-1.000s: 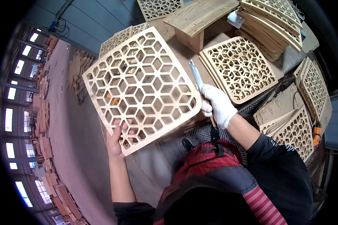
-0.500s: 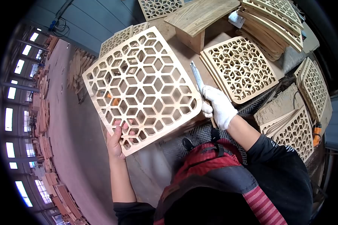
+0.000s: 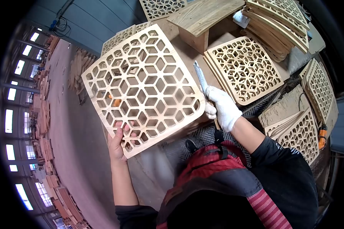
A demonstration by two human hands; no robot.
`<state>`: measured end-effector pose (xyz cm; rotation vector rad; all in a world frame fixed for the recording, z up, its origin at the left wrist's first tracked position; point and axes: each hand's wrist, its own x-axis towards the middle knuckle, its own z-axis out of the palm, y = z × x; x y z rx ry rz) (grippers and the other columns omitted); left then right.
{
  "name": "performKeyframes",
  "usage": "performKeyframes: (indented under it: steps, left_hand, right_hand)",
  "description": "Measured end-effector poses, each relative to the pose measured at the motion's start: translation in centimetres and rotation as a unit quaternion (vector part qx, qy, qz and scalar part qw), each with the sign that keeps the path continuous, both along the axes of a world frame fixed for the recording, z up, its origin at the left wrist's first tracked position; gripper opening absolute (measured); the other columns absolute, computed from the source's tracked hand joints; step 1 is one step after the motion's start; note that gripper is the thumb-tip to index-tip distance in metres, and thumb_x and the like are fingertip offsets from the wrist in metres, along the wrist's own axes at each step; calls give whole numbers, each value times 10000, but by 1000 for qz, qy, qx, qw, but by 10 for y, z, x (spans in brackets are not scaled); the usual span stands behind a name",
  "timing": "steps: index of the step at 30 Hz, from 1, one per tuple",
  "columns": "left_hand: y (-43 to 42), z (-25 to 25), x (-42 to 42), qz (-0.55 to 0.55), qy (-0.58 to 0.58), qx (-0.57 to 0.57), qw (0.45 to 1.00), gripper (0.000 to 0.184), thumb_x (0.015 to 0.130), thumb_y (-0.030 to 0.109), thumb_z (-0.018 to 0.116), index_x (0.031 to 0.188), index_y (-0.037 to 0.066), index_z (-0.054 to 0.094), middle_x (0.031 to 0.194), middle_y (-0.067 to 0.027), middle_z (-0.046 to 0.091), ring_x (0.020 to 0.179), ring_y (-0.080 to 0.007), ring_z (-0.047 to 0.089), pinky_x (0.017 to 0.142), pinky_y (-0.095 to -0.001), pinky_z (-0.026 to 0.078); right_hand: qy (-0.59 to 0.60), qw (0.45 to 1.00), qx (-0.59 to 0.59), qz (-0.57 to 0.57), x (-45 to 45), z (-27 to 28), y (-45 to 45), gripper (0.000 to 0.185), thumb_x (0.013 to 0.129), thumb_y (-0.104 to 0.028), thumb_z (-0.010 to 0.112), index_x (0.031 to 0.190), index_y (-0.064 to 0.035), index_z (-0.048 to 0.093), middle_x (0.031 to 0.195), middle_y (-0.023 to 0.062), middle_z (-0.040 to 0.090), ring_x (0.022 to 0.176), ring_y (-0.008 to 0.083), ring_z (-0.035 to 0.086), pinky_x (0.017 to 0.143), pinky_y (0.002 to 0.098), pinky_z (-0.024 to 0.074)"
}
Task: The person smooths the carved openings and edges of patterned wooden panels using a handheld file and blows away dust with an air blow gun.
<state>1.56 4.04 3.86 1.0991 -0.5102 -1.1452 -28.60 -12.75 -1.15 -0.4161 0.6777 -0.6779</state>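
A pale wooden lattice panel (image 3: 145, 86), cut through with diamond-shaped holes, is held up tilted before me. Bare and at its lower left corner, my left hand (image 3: 119, 143) grips the panel, the thumb on the near face and fingertips showing through the holes. My right hand (image 3: 222, 107), in a white glove, is closed around a narrow grey stick-like tool (image 3: 200, 75) that points up and away. Its exact kind is unclear. The gloved fingers are close beside the panel's right corner; whether they touch it I cannot tell.
More lattice panels (image 3: 245, 70) lie stacked on the bench to the right. A wooden stand (image 3: 206, 17) rises behind. Curved panels (image 3: 277, 26) are piled at the upper right, and an orange power tool (image 3: 322, 137) sits at the far right. Timber stacks (image 3: 46, 126) line the left.
The lattice panel has shifted very slightly up and to the left in my left hand. My right hand and its tool are almost unmoved.
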Motion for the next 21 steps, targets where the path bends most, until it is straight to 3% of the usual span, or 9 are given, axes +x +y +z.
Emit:
performKeyframes:
  steps: [21]
  left_hand:
    - [3, -4, -4, 3, -52, -5, 999, 271, 942, 198, 620, 1152, 62, 515, 978, -133, 636, 730, -241, 667, 539, -291, 571]
  right_hand:
    - [-32, 999, -1, -2, -2, -11, 0, 184, 977, -222, 489, 1097, -105, 566, 758, -12, 544, 483, 71, 378, 425, 218, 262]
